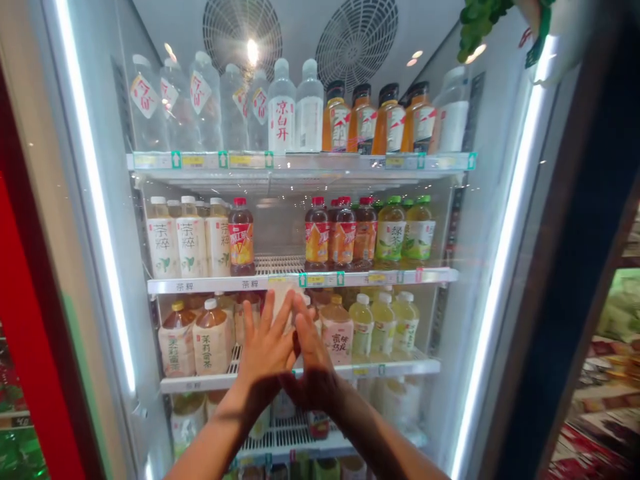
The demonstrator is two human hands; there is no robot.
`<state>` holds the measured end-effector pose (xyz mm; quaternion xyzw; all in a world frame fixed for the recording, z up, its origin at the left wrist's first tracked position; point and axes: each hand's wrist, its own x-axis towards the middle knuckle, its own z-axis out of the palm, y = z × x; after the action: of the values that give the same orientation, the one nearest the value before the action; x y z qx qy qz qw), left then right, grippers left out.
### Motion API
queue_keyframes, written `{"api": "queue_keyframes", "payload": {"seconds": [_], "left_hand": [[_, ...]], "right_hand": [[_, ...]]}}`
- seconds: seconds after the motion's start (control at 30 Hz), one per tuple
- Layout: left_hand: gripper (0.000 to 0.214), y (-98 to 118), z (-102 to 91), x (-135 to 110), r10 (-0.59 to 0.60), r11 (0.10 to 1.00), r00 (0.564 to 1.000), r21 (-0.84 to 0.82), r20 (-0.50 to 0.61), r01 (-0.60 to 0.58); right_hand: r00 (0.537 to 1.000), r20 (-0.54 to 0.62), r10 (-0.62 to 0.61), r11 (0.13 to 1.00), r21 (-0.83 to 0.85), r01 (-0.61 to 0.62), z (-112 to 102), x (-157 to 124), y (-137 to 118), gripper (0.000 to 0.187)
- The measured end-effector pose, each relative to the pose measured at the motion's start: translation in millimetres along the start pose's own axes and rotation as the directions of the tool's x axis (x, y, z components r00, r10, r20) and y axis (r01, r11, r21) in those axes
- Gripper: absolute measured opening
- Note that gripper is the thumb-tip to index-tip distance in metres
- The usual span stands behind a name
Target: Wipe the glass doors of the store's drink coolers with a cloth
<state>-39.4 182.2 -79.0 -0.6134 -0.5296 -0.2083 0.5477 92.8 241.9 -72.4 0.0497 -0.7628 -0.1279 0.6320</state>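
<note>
Both hands are raised together in front of an upright drinks cooler, at the height of its third shelf. My left hand (265,347) has its fingers spread and pointing up, with nothing seen in it. Against it, my right hand (315,363) is tilted, its fingers stretched out and meeting the left fingers near the tips. Behind the hands, partly hidden, are bottles on the third shelf (190,385). Jasmine tea bottles (211,340) stand to the left, and a pink-labelled bottle (337,337) is just right of my right hand.
On the top shelf (300,162) are clear water bottles (201,100) and orange bottles with black caps (390,120). The second shelf (260,283) holds white-labelled tea, red-capped bottles (345,233) and green tea (390,230). Bright light strips (95,193) line the cooler's sides.
</note>
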Motion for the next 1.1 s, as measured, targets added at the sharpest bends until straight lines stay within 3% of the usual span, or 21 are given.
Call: {"api": "queue_keyframes", "payload": {"seconds": [0.2,0.33,0.43,0.6,0.67,0.77,0.87,1.0,1.07,1.1], "left_hand": [[0.074,-35,-18.5,-45,-0.109,0.973,0.987,-0.215,-0.117,0.082],[0.077,-52,-28.4,-66,-0.300,0.944,0.945,-0.181,-0.129,0.275],[0.079,-57,-26.6,-71,-0.401,0.912,0.912,-0.134,-0.084,0.388],[0.083,-40,-20.6,-81,-0.455,0.880,0.890,-0.140,0.022,0.453],[0.084,-26,-19.1,-83,-0.464,0.876,0.886,-0.137,0.021,0.462],[0.085,-8,-16.6,-82,-0.496,0.861,0.868,-0.138,-0.019,0.489],[0.085,0,-12.0,-85,-0.535,0.840,0.843,-0.138,-0.056,0.524],[0.088,0,-3.3,-103,-0.543,0.838,0.839,-0.086,-0.030,0.539],[0.087,3,-0.4,-118,-0.568,0.822,0.823,-0.059,-0.024,0.566],[0.086,7,0.1,-125,-0.592,0.805,0.805,-0.054,-0.022,0.591]], "right_hand": [[0.995,0.099,0.032,0.999,-0.040,-0.029,27,-6,-2,0.079],[0.988,0.144,0.051,0.966,-0.258,-0.012,39,-5,-9,0.076],[0.983,0.118,0.139,0.901,-0.427,-0.076,36,-8,-8,0.078],[0.949,0.023,0.315,0.772,-0.588,-0.242,-4,-22,9,0.075],[0.925,0.037,0.378,0.768,-0.571,-0.291,-10,-24,8,0.073],[0.902,0.074,0.426,0.808,-0.479,-0.342,3,-19,-4,0.073],[0.911,0.015,0.413,0.825,-0.429,-0.367,24,-8,-12,0.077],[0.917,0.030,0.399,0.830,-0.438,-0.347,32,-10,-11,0.089],[0.934,0.178,0.310,0.899,-0.374,-0.227,33,-31,-11,0.090],[0.938,0.295,0.185,0.950,-0.298,-0.093,34,-46,-11,0.087]]}}
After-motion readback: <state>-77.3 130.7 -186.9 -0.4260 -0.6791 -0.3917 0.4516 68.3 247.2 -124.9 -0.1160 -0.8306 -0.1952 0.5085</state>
